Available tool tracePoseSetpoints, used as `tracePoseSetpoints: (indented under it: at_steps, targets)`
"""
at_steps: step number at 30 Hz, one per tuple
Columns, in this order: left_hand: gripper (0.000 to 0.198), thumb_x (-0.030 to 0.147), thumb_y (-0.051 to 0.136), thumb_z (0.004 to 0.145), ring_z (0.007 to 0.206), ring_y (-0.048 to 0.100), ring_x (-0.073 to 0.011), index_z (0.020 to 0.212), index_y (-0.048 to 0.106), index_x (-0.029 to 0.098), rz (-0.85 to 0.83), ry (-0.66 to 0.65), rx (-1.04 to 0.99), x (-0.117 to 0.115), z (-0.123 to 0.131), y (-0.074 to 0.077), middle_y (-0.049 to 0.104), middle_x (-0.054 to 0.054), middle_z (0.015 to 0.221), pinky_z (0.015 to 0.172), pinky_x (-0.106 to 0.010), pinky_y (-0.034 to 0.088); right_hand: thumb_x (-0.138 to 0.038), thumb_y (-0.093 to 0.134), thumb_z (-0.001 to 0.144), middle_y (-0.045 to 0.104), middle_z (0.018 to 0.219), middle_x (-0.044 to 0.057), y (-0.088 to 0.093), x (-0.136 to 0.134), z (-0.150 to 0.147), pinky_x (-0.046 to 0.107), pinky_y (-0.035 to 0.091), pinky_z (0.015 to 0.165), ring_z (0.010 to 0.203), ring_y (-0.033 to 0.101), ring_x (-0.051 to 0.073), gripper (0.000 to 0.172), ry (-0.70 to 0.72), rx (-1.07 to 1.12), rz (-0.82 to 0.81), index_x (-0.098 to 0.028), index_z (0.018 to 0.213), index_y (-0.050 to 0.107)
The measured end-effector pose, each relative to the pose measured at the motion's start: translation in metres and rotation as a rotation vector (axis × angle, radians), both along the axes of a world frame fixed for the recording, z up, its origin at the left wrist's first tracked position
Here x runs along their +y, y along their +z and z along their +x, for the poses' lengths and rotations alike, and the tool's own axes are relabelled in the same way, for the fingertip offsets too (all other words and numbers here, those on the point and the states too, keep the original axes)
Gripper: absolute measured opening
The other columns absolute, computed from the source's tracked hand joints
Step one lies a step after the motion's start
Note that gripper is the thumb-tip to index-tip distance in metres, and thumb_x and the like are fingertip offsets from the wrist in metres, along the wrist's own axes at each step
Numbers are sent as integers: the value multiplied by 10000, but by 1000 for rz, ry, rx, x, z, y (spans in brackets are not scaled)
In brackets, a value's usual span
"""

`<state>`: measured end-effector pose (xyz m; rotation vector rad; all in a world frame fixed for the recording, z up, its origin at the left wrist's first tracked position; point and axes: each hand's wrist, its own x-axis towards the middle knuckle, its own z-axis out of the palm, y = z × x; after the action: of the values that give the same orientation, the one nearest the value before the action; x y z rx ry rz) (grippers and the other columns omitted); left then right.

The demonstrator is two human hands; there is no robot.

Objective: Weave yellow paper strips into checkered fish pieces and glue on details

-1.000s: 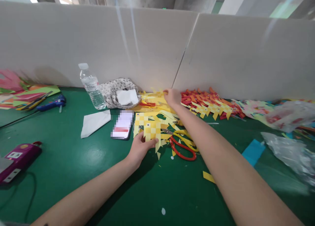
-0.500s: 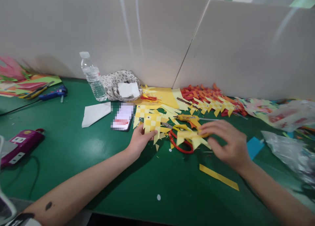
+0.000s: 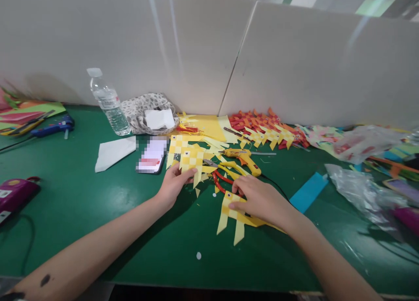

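Note:
My left hand (image 3: 175, 185) is closed on a woven yellow paper fish (image 3: 192, 157) with a small stick-on eye, its thumb across the lower part. Behind it lies another woven yellow fish (image 3: 176, 140). To the right and nearer the table's front edge, my right hand (image 3: 257, 196) pinches a second checkered yellow fish (image 3: 234, 203), whose two pointed strips hang toward me. Red-handled scissors (image 3: 216, 181) lie between the hands, with a yellow-handled tool (image 3: 231, 167) beside them. A yellow paper strip (image 3: 257, 222) shows partly under my right hand.
A yellow glue gun (image 3: 240, 156) lies behind my right hand. Finished red and yellow paper fish (image 3: 258, 126) are heaped along the partition (image 3: 157, 43). A phone (image 3: 152, 154), a water bottle (image 3: 109, 104), a patterned pouch (image 3: 147, 106) and plastic bags (image 3: 356, 196) surround the work area.
My right hand has come down toward me with its yellow fish, now low over the table beside the strip. My left hand keeps its fish. The view has swung slightly right.

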<state>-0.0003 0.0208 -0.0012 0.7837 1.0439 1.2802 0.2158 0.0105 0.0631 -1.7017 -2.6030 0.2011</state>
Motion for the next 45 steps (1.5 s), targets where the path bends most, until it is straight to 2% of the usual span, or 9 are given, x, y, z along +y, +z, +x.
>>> tracePoseSetpoints:
  at_steps: [4, 8, 11, 14, 17, 20, 24, 33, 45]
  targets:
    - [320, 319, 760, 629, 778, 637, -144, 882, 657, 153, -28, -7, 11, 0, 0, 2, 699, -55, 928, 694, -242, 505, -264, 643, 690, 636, 730, 18, 3, 11, -6, 265, 352, 509, 699, 577, 195, 124, -6, 74, 35, -230, 613, 552]
    - [344, 304, 767, 622, 807, 643, -153, 912, 646, 164, -15, -22, 18, 0, 1, 4, 698, -57, 968, 688, -238, 507, -320, 629, 734, 658, 696, -7, -9, 18, -18, 265, 374, 515, 622, 583, 167, 100, 16, 324, -96, -240, 676, 617]
    - [351, 276, 764, 626, 825, 641, -156, 930, 635, 158, 3, -43, 27, -1, 1, 4, 695, -55, 961, 701, -240, 506, -295, 556, 805, 688, 828, 2, -22, 19, -26, 297, 456, 651, 754, 623, 173, 112, 45, 554, -111, -248, 786, 656]
    - [311, 248, 763, 622, 718, 623, -127, 884, 628, 150, 31, -55, 44, -1, 1, 4, 691, -29, 850, 636, -213, 487, -259, 503, 842, 684, 955, 31, -29, 18, -30, 334, 476, 764, 879, 625, 191, 167, 84, 670, -115, -244, 878, 665]
    - [282, 238, 768, 608, 611, 584, -104, 827, 618, 144, 59, -54, 60, -1, 2, 4, 670, -5, 746, 581, -204, 461, -281, 523, 840, 689, 910, 26, -31, 15, -29, 351, 486, 800, 862, 638, 188, 190, 28, 805, -162, -249, 1005, 612]
    - [274, 239, 776, 593, 590, 573, -100, 791, 613, 142, 53, -41, 85, -1, 2, 5, 661, 0, 714, 584, -209, 462, -320, 609, 784, 689, 815, 3, -33, 14, -29, 335, 505, 777, 810, 654, 182, 170, -53, 929, -176, -241, 932, 580]
    - [264, 259, 779, 588, 624, 612, -133, 781, 635, 150, 41, -72, 102, -2, 1, 5, 690, -22, 739, 604, -236, 486, -350, 640, 758, 697, 819, 10, -36, 14, -31, 342, 517, 746, 782, 656, 191, 109, -63, 915, -98, -242, 762, 623]
    - [356, 258, 766, 614, 871, 660, -215, 935, 660, 145, 58, -130, 48, -4, 1, 6, 711, -82, 958, 807, -331, 511, -381, 655, 744, 699, 804, 15, -46, 16, -37, 334, 536, 732, 783, 666, 197, 143, -91, 987, -66, -243, 780, 642]
    - [370, 239, 803, 551, 822, 667, -210, 886, 675, 149, 47, -109, 35, -4, 2, 6, 723, -73, 907, 763, -312, 515, -392, 655, 737, 704, 821, 27, -45, 17, -37, 366, 542, 765, 794, 673, 207, 162, -124, 996, -37, -234, 766, 634]
